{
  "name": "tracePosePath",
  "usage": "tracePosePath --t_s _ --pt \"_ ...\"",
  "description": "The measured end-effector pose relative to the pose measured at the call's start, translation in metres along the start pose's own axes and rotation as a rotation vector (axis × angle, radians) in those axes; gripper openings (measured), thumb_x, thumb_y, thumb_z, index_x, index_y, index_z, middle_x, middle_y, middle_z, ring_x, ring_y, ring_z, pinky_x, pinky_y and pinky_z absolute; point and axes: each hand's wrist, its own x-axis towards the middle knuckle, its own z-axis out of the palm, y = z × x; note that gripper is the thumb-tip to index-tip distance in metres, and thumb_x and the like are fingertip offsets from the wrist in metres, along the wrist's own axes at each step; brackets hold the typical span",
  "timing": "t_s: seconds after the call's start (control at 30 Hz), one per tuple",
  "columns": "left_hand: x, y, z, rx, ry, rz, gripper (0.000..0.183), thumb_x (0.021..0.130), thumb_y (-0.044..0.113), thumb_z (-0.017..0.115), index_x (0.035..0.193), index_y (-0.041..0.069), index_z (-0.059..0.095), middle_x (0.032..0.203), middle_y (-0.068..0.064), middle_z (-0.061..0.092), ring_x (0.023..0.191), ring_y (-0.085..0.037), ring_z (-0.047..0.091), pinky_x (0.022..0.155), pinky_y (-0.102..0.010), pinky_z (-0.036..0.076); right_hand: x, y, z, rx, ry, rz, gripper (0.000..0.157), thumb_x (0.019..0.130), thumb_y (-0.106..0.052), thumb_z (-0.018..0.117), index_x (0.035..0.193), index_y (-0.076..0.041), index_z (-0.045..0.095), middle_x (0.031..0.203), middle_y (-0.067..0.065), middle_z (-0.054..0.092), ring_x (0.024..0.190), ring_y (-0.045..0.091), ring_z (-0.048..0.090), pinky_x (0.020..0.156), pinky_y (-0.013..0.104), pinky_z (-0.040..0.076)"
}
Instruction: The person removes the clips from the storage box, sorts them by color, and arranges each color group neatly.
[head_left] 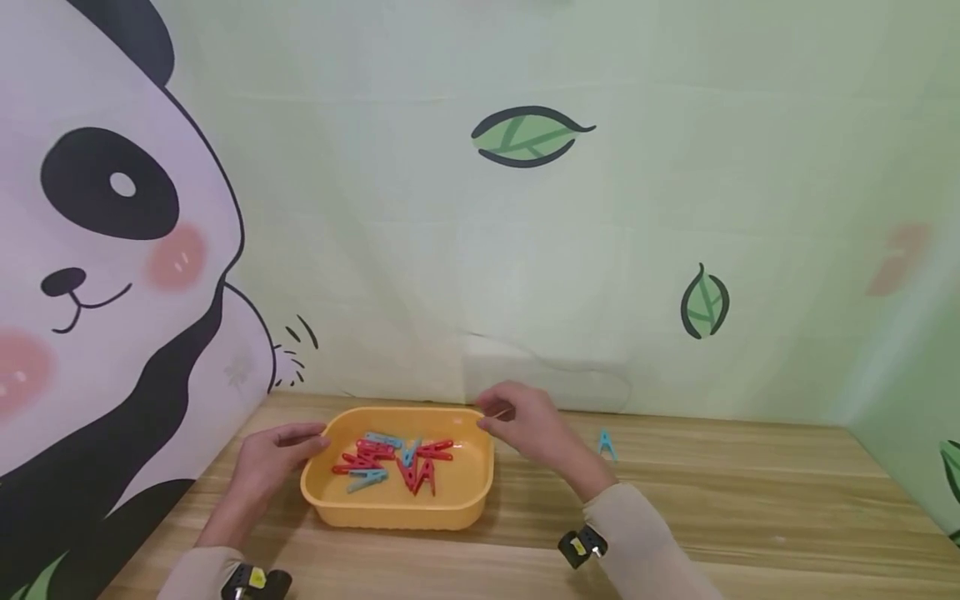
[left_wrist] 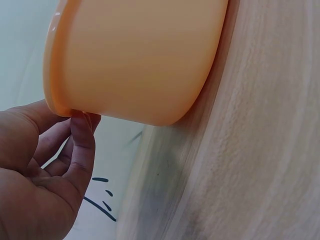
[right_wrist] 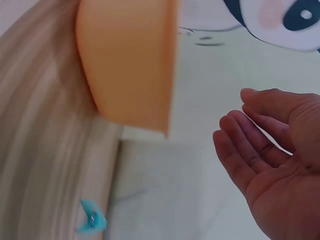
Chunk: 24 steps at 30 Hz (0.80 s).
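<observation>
A yellow plastic basin [head_left: 397, 515] stands on the wooden table, with several red clothespins [head_left: 426, 475] and several blue clothespins [head_left: 367, 479] lying loosely inside. At its left end my left hand [head_left: 266, 460] pinches the rim; the left wrist view shows the fingers [left_wrist: 82, 135] curled up under the rim edge. My right hand [head_left: 536, 429] hovers by the far right corner of the basin. In the right wrist view that hand [right_wrist: 280, 150] is apart from the rim, fingers loosely bent, holding nothing. One blue clothespin [head_left: 607, 445] lies on the table to the right of the basin.
Behind the table [head_left: 712, 508] hangs a pale green cloth backdrop [head_left: 375, 250] with leaf drawings and a large panda [head_left: 105, 275] at left. Small black cameras [head_left: 581, 546] are strapped at both wrists. Tabletop extends to the right and in front of the basin.
</observation>
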Motion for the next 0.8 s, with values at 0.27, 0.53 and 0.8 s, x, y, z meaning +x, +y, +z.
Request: tracePosePath --t_s 0.27,0.53,0.8 --pt "0.001 0.0 0.0 -0.007 -0.004 -0.001 0.047 0.098 0.024 0.08 0.134 -0.005 0.07 0.133 -0.021 0.071 0.12 -0.031 0.067 0.089 -0.028 0.061 0.022 0.001 0.033 -0.028 -0.111 -0.039 0.017 0.099 0.002 0.072 0.115 0.003 0.074 0.115 0.016 0.073 0.106 0.03 0.07 0.092 0.037 0.062" --pt "-0.001 0.002 0.0 -0.002 -0.003 -0.005 0.048 0.099 0.025 0.08 0.135 -0.005 0.069 0.133 -0.021 0.07 0.123 -0.035 0.066 0.095 -0.034 0.06 0.037 0.006 0.057 -0.067 -0.203 0.049 0.019 0.1 -0.003 0.072 0.119 -0.001 0.074 0.119 0.014 0.072 0.109 0.025 0.068 0.096 0.037 0.059" --pt "-0.001 0.001 -0.001 0.002 0.006 0.002 0.048 0.098 0.023 0.081 0.134 -0.006 0.069 0.129 -0.02 0.073 0.116 -0.03 0.07 0.092 -0.032 0.061 0.045 0.011 0.076 -0.107 -0.262 0.079 0.02 0.099 -0.004 0.074 0.119 -0.004 0.075 0.117 0.008 0.074 0.11 0.021 0.068 0.1 0.035 0.057"
